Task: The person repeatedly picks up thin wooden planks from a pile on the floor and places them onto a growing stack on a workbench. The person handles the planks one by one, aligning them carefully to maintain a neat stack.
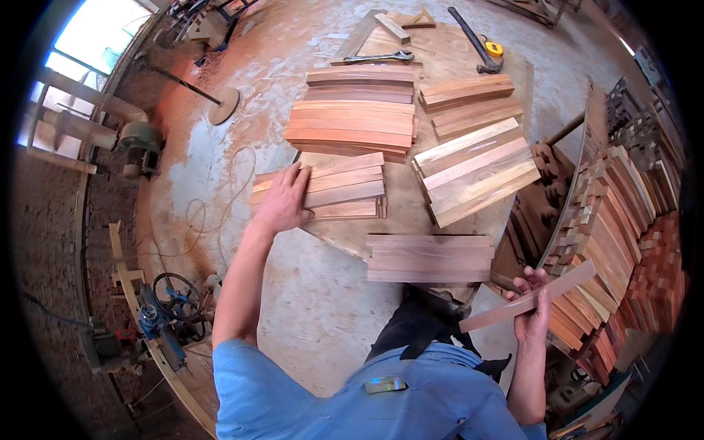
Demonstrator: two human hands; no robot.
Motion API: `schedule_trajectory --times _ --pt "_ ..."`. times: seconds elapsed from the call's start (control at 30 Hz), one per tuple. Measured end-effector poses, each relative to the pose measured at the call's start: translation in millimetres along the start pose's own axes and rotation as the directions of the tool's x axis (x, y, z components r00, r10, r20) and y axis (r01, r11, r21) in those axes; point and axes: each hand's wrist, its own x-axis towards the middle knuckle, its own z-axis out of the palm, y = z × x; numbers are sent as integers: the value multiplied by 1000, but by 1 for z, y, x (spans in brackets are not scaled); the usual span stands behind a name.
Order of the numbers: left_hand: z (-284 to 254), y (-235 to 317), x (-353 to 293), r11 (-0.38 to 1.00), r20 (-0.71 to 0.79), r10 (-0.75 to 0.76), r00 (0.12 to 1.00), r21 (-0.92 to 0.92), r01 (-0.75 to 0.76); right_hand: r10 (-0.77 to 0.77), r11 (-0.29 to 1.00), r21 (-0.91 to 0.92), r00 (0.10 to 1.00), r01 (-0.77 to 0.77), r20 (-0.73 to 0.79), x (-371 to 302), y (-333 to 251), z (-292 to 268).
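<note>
My left hand (282, 199) lies on top of a stack of reddish-brown wooden slats (345, 181) at the left edge of the worktable, fingers stretched out over the boards. In my right hand (534, 308), low on the right, a single thin wooden slat (499, 314) is held at a slant, its far end pointing up and right. Close in front of my body lies a row of darker slats (430, 257), side by side. Stacks of reddish slats (350, 125) and paler slats (477, 170) stand farther back on the table. A smaller stack (467, 95) sits behind the pale one.
An adjustable wrench (378, 56), a hammer (473, 40) and a yellow tape measure (493, 49) lie at the table's far end. High piles of slats (594, 249) crowd the right side. A machine with a handwheel (176, 297) stands left; a cable (194, 213) snakes over the floor.
</note>
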Motion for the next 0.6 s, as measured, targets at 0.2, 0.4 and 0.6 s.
schedule_trajectory --times 0.2,0.4,0.6 --pt "-1 -5 26 999 142 6 990 -50 1 19 999 45 999 -17 -48 -4 -5 -7" --pt "-4 -26 37 997 152 67 986 -54 -60 -8 1000 14 996 9 -87 -6 -7 -8" --pt "-14 -35 46 986 190 169 967 -46 -163 -5 998 65 982 17 -189 -10 -7 -26"
